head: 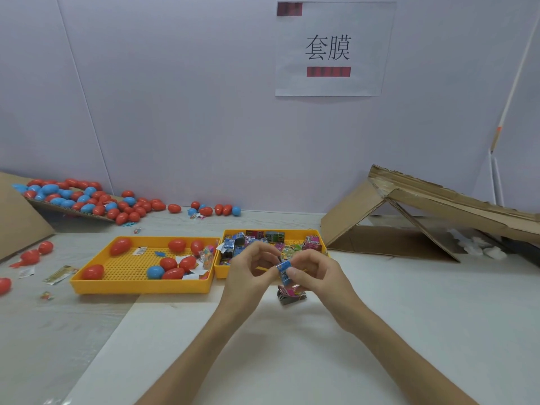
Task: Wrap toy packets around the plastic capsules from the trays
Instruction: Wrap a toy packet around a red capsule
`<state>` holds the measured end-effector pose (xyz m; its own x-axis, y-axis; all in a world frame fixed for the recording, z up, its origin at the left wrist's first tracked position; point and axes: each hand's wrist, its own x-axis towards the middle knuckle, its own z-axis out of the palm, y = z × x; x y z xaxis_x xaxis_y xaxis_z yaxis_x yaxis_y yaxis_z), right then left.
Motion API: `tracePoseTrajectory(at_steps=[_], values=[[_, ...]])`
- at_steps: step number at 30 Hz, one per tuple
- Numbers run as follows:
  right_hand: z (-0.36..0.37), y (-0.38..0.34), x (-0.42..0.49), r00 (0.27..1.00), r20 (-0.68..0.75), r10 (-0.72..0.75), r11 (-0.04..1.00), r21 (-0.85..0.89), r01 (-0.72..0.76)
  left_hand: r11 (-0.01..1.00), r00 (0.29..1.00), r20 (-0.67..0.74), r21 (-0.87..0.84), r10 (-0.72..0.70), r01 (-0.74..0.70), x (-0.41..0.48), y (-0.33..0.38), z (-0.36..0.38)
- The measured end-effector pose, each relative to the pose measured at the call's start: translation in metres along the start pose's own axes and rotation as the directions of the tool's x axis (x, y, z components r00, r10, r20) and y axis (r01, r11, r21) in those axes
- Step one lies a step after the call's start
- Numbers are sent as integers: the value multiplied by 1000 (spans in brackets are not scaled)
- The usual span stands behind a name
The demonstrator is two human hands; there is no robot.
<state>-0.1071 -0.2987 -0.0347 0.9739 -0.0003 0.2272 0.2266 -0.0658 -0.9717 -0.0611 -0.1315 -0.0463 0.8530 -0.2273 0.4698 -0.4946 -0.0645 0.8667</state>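
While the left grip [251,270] and the right grip [314,273] both pinch the blue toy packet [285,271] between them, above the counter [292,352], I think an uneven pull could tear its film or drop it.

Bright, even, diffuse light fills the scene, with a cool lilac cast on the wall [175,97]. Shadows are soft. A faint grey one lies on the worktop [423,317] beneath the forearms [204,349], and a narrow one runs along the near side of the left tray [140,288]. A darker pocket sits under the leaning cardboard [415,203] at right. The red capsules [119,246] carry small pale highlights. The wide lens bends things: wall seams lean outward and the worktop's back edge bows. The centre is fairly sharp, yet the print on the packet [285,271] between the fingers [304,258] is smeared, and the corners go soft. Two red bars on the sign [330,83] are pixelated.
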Motion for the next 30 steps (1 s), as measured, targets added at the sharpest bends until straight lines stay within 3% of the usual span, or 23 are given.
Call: tracePoseTrajectory(at_steps=[12, 22, 30], values=[[-6, 0, 0, 999, 17, -48, 997, 69, 47, 975, 992, 88, 195, 92, -108, -4, -3, 6], [-4, 1, 0, 994, 31, -106, 994, 44, 104, 949, 979, 16, 242, 204, -202, -7, 2, 5], [-1, 5, 1, 998, 32, -55, 998, 33, 54, 829, 905, -79, 441, 418, -344, -8, 0, 1]])
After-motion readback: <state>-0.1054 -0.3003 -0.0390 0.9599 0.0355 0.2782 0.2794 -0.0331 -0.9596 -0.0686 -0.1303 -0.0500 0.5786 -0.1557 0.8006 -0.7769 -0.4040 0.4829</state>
